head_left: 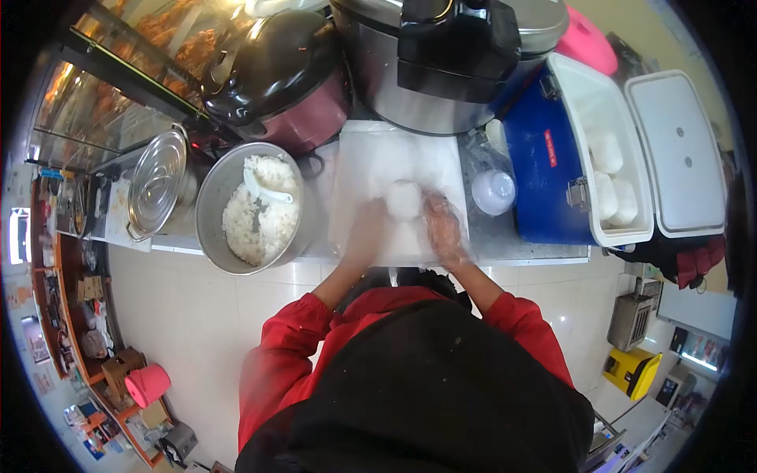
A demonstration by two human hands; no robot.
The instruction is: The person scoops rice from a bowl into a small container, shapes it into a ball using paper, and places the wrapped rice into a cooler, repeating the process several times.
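Note:
A white rounded lump [404, 199], perhaps packed rice, rests on white wrapping paper [355, 158] on the counter. My left hand [367, 232] is beside its left side, smeared by motion, so its fingers cannot be made out. On the other side is my right hand [445, 230], which seems to be in a clear plastic glove. Its fingers extend forward beside the lump, apparently without gripping it. To the left, a metal pot [206, 209] holds cooked rice [244, 229] with a pale scoop [268, 191] lying in it.
Rice cookers [276, 79] line the back, including a large steel one [378, 87]. At right stand a translucent bowl [494, 192] and an open blue cooler box [544, 173] holding several white packets [605, 151]. A lidded pot [158, 185] and a glass food case [87, 102] stand left.

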